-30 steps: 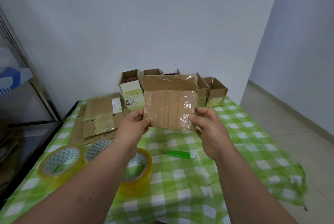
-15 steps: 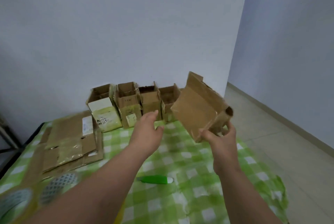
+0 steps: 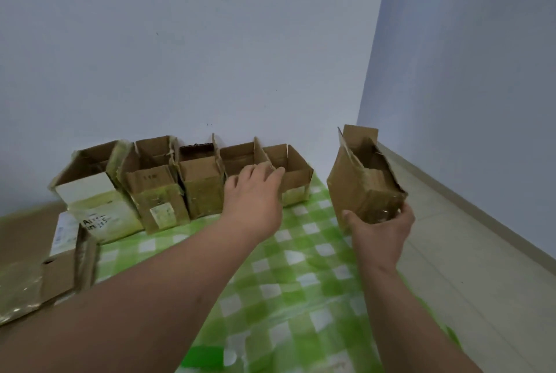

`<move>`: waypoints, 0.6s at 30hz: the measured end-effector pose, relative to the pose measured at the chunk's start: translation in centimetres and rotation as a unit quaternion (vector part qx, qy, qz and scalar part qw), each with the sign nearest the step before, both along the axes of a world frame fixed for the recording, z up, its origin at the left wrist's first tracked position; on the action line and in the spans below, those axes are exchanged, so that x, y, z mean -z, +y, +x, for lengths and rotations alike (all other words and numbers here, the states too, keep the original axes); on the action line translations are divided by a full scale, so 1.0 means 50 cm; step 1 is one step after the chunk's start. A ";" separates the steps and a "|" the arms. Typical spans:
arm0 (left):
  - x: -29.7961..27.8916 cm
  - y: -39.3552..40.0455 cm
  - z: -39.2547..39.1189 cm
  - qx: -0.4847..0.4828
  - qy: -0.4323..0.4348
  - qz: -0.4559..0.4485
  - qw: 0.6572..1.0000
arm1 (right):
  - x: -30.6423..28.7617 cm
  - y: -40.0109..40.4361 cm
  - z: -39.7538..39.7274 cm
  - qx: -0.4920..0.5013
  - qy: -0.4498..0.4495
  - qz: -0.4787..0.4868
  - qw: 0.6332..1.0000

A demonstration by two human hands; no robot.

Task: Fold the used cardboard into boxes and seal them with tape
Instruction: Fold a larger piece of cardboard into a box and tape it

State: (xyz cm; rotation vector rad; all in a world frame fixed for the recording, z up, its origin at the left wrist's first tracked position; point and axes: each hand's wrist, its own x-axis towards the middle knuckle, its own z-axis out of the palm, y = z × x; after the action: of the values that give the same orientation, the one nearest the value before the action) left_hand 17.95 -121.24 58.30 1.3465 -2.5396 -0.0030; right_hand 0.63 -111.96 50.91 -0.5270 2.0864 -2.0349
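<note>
At the right of the frame, the right hand grips the bottom of a small open-topped cardboard box, holding it tilted above the right edge of the green checked tablecloth. The left hand reaches to mid-frame with fingers straight, at the front of the row of open boxes that stands along the white wall. Flattened cardboard lies at the left edge. A blurred green object sits at the bottom centre.

Green-and-white checked tablecloth; a green object, blurred, at its near edge; pale floor alongside.
</note>
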 end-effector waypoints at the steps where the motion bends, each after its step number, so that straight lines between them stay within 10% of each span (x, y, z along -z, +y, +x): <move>1: 0.005 -0.017 -0.007 -0.005 -0.013 -0.006 1.000 | 0.005 -0.017 -0.010 -0.004 0.006 0.009 1.000; 18: 0.059 -0.170 -0.079 0.000 -0.068 -0.027 0.997 | 0.046 -0.184 -0.033 -0.059 0.123 0.142 0.980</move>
State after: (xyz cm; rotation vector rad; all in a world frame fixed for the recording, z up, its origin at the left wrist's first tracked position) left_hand 13.98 -129.74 55.36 1.3701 -2.6298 0.1617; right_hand -1.03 -121.16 48.60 -0.8624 2.3676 -1.6393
